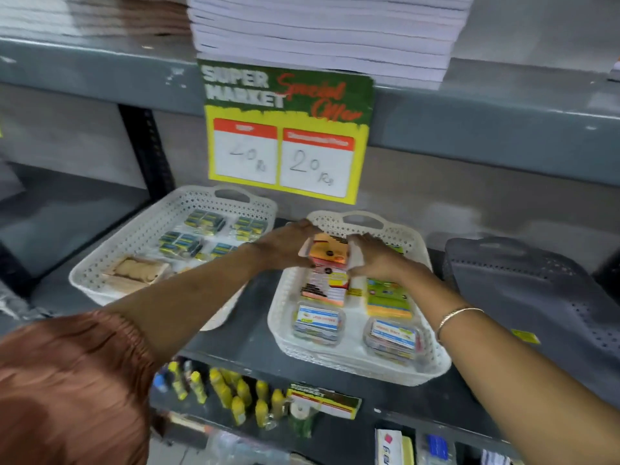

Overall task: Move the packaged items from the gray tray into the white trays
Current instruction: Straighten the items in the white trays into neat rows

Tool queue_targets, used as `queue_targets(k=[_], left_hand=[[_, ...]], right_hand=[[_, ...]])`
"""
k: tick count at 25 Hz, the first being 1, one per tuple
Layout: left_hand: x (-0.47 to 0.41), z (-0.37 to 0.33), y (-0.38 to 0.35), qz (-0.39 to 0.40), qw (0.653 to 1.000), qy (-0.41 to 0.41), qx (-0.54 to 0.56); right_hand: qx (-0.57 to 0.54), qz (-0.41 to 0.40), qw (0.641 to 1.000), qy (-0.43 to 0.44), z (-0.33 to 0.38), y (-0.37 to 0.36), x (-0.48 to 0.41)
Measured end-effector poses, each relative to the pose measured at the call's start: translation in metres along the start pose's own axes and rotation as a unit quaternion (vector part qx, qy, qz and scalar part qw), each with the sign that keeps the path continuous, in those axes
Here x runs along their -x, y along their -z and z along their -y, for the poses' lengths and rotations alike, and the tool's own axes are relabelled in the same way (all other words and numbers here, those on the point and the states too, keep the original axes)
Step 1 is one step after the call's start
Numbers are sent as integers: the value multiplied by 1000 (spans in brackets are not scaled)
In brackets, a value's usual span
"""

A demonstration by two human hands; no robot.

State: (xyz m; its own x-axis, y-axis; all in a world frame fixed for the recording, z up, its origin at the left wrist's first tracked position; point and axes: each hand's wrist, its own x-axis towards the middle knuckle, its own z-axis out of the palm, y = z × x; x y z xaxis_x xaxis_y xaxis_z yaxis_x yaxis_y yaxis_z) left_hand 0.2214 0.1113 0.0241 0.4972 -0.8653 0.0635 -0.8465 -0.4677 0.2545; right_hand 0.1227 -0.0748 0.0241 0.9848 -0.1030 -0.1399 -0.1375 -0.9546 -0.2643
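Note:
Both hands meet over the back of the right white tray [432, 357]. My left hand [285, 245] and my right hand [374, 255] grip an orange packaged item [330, 251] from either side, just above a row of similar packs [323, 285]. That tray also holds a green and yellow pack [387, 298] and two clear boxes with blue labels [318, 322]. The left white tray [134, 239] holds several small dark packs [204, 221] and wooden pieces [137, 270]. The gray tray [536, 297] stands at the right, with a yellow tag [525, 336] on it.
A green and yellow price sign [285, 129] hangs from the shelf above the trays, under a stack of white paper [325, 31]. Yellow bottles [231, 394] fill the lower shelf below the front edge. A black upright post [147, 146] stands behind the left tray.

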Motion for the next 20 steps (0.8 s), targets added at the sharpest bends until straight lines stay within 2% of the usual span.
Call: queue_targets(k=[2,4,6,9,11,12,15,18,20], left_hand=[[20,27,30,-63,998,27,-9],[53,69,53,-61,994,85,31],[82,105,68,-2,989,140,42],[132,165,80,155,972,176,-30],[158,194,76,214,962,161,-53],[169,209,68,218,962,159,-48],[183,229,51,191,970,139,-51],[183,236,39,168,983,58,-45],[183,235,37,150,987,33,-43]], right_hand=[[-28,-72,997,32,37,10,-12],[-58,-101,991,67,86,7,-27],[-65,-93,988,105,133,-3,-37],[-21,2,990,139,211,-34,-47],[39,60,990,123,244,-58,-56],[67,78,989,108,256,-71,-60],[129,87,984,85,268,-93,-64],[126,63,988,57,269,-100,-63],[124,58,989,53,271,-102,-60]])
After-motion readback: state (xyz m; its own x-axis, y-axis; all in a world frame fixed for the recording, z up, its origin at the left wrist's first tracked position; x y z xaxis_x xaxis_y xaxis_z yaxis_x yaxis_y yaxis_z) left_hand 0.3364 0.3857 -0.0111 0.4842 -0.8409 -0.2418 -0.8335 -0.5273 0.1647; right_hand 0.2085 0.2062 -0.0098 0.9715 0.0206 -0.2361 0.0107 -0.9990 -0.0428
